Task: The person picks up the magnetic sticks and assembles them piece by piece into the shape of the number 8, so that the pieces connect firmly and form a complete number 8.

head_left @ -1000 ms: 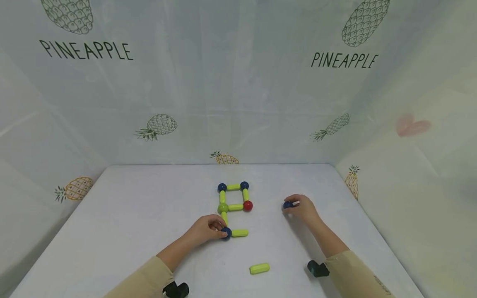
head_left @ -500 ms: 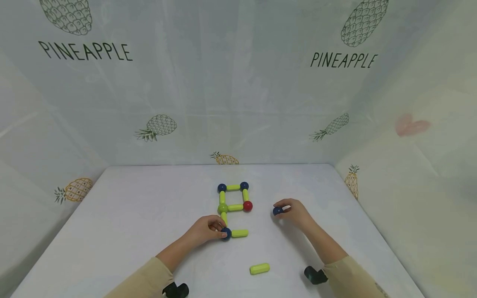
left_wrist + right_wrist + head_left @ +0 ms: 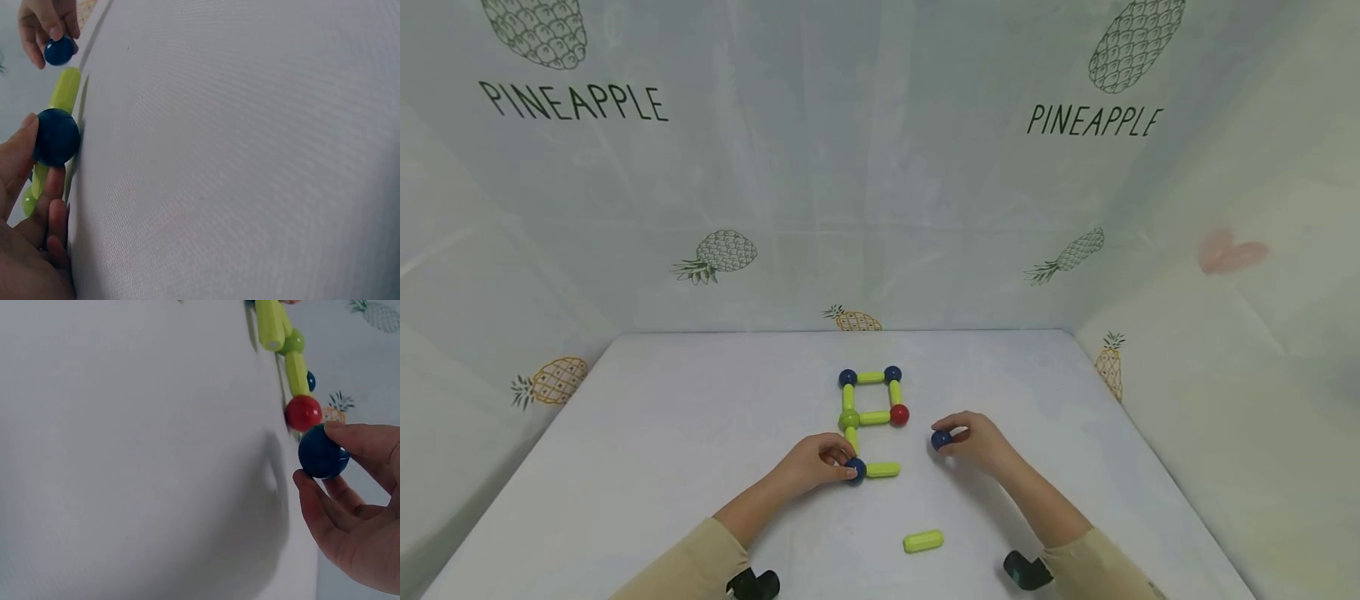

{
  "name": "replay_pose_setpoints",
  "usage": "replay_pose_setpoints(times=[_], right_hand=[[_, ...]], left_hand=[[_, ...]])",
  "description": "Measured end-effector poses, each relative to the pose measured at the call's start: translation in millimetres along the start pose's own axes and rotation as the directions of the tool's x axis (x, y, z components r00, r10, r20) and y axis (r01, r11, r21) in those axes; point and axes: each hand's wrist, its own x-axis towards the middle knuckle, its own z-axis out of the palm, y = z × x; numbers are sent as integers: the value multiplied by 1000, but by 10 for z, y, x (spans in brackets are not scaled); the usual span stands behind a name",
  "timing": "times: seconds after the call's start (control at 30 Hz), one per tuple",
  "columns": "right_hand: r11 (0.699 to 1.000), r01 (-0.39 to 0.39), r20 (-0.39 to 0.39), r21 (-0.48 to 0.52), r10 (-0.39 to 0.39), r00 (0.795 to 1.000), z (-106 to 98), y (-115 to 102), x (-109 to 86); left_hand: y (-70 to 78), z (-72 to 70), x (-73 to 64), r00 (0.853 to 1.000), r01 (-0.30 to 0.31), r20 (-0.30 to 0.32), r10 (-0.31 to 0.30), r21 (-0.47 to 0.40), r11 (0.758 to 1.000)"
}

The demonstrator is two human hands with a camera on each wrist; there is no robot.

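Observation:
On the table lies a figure of joined rods and balls: two dark blue balls at the far corners, a green ball, a red ball and yellow-green rods between them. My left hand pinches the near blue ball of this figure between thumb and fingers. From that ball a yellow-green rod points right, its far end free. To the right of the figure, my right hand pinches a loose blue ball with its fingertips; its shadow falls on the table below.
A single yellow-green rod lies on the white table nearer the person. Dark wrist cameras sit below the sleeves. A pale curtain printed with pineapples hangs behind the table's back edge.
My right hand has moved left and toward the person with its blue ball, closer to the free end of the rod. The left hand and the figure have stayed in place.

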Motion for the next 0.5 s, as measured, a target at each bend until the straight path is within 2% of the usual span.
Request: replay_pose_setpoints(times=[0.5], right_hand=[[997, 75, 73, 33, -77, 994, 216, -27, -30]], left_hand=[[-18, -2, 23, 1000, 15, 5, -15, 4, 1000]])
